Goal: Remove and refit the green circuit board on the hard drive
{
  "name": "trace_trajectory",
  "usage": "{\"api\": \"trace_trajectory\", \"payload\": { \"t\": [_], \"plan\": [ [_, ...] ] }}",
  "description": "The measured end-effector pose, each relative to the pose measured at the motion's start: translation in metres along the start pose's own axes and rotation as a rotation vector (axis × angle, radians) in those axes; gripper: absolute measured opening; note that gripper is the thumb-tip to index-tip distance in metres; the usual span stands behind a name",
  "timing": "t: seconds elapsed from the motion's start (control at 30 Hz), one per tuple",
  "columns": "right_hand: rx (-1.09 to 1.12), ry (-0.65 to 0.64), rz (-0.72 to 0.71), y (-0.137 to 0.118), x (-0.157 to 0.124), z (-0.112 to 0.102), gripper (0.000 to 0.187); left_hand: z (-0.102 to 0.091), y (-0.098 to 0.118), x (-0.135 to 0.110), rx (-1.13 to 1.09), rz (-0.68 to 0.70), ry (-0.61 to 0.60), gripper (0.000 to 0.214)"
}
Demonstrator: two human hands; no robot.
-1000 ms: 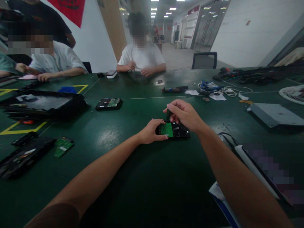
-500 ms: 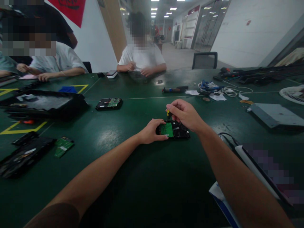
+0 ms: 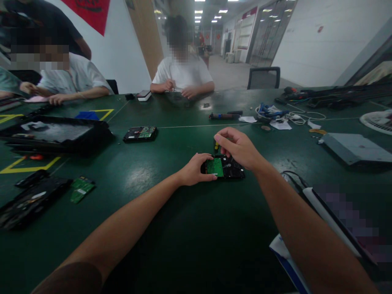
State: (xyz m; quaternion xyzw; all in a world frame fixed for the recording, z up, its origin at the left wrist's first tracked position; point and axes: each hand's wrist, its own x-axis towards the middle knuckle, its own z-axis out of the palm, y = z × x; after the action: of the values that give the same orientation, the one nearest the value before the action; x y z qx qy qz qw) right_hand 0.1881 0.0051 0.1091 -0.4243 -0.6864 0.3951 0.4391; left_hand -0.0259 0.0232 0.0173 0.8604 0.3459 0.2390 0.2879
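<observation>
A black hard drive with a green circuit board on its upper face lies on the green table in front of me. My left hand is closed around its left end, thumb on the near edge and fingers on the far edge. Above the drive's far edge, my right hand pinches the yellow and black handle of a small screwdriver. The screwdriver points down at the drive; its tip is too small to make out.
Another hard drive lies farther left. At the left are a black tray, a dark drive casing and a loose circuit board. A metal box and cables are at right. Several people sit or stand across the table.
My right fingers have shifted slightly on the screwdriver handle. My left hand and the hard drive stay in place. The people at far left have moved a little.
</observation>
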Motion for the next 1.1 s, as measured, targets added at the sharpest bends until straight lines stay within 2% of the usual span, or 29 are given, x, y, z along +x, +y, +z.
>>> {"api": "trace_trajectory", "payload": {
  "t": [0.37, 0.6, 0.97, 1.1],
  "plan": [
    [0.181, -0.051, 0.061, 0.0022, 0.0016, 0.0028, 0.033, -0.0012, -0.0015, 0.0001, 0.008, 0.016, -0.032, 0.073],
    [0.005, -0.027, -0.001, -0.0002, -0.0008, -0.0006, 0.031, -0.0019, 0.0017, -0.0007, 0.007, -0.011, -0.017, 0.072],
    [0.177, -0.069, 0.055, 0.0015, 0.0009, 0.002, 0.028, -0.0004, -0.0014, -0.0003, -0.003, 0.01, -0.013, 0.072],
    [0.137, -0.06, 0.06, -0.002, 0.0002, 0.0016, 0.029, 0.0005, -0.002, -0.0003, -0.002, 0.003, -0.008, 0.072]
  ]
}}
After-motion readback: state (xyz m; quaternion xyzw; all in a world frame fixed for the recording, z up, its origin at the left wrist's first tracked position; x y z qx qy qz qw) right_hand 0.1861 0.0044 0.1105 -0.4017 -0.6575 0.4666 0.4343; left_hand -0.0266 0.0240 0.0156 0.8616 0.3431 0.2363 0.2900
